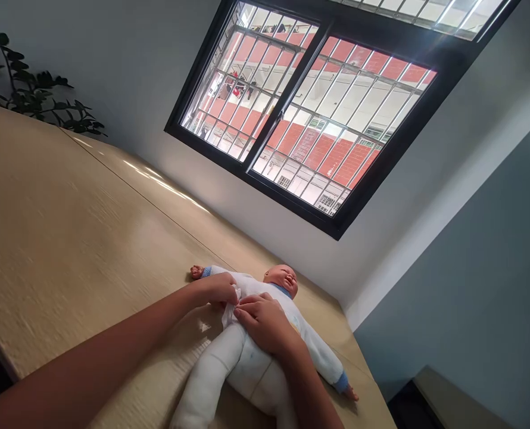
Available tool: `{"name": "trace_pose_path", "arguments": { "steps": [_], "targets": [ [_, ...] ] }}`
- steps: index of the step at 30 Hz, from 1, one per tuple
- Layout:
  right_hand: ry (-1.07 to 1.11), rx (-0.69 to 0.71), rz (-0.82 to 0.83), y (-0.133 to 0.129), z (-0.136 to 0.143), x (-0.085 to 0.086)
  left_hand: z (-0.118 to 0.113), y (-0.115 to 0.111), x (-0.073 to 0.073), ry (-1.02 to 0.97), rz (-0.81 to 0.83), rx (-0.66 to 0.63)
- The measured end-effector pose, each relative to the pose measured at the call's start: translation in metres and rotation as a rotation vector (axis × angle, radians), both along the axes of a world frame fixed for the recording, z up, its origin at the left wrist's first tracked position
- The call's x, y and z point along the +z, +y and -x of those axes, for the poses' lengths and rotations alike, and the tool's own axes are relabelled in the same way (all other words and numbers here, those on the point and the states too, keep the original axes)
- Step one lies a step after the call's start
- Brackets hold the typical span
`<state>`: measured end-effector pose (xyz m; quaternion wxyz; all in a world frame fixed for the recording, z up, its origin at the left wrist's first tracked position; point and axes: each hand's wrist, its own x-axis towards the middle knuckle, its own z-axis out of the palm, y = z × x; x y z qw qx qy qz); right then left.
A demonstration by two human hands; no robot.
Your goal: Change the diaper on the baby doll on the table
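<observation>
A baby doll (242, 351) in white clothes with blue cuffs and collar lies on its back on the wooden table (90, 238), its head toward the wall. At its waist, my left hand (223, 289) is closed, pinching a crumpled thin white material (229, 313) at the doll's side. I cannot tell whether this is clothing or a diaper. My right hand (265, 322) rests over the doll's belly, fingers bent and closed with the thumb beside them, gripping the same white material close to my left hand. The fingers partly hide the spot they grip.
A black-framed window (287, 113) with bars is in the wall beyond the table. Dark green plant leaves (41, 95) rise behind the table's far left edge. A dark box-like piece of furniture (448, 399) stands low at the right, past the table's edge.
</observation>
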<state>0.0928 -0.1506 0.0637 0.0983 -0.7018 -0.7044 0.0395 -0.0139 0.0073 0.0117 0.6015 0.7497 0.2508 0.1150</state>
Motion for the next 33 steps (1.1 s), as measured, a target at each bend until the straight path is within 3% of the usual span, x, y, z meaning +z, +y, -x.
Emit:
{"name": "trace_pose_path", "arguments": {
  "steps": [5, 9, 18, 23, 26, 29, 31, 33],
  "targets": [
    [-0.108, -0.063, 0.084, 0.002, 0.002, -0.002, 0.000, -0.003, 0.001, -0.073, 0.169, -0.050],
    [-0.123, -0.037, 0.063, 0.003, -0.001, -0.005, -0.002, -0.010, -0.002, -0.174, 0.223, -0.129],
    [0.254, -0.187, -0.276, 0.006, -0.006, -0.019, 0.000, -0.021, 0.007, -0.314, 0.400, -0.244],
    [0.412, -0.174, -0.264, 0.005, -0.022, -0.012, -0.002, -0.032, 0.013, -0.311, 0.298, -0.211],
    [0.658, -0.169, -0.197, 0.004, -0.039, -0.007, -0.003, -0.038, 0.014, -0.313, 0.225, -0.195],
    [0.950, -0.266, -0.213, 0.006, -0.048, -0.006, -0.008, -0.039, 0.009, -0.335, 0.090, -0.204],
    [0.969, -0.300, -0.280, 0.008, -0.050, -0.006, -0.012, -0.040, 0.006, -0.346, -0.004, -0.194],
    [0.836, -0.309, -0.343, 0.010, -0.048, -0.006, -0.015, -0.044, 0.006, -0.366, -0.104, -0.182]
  ]
}}
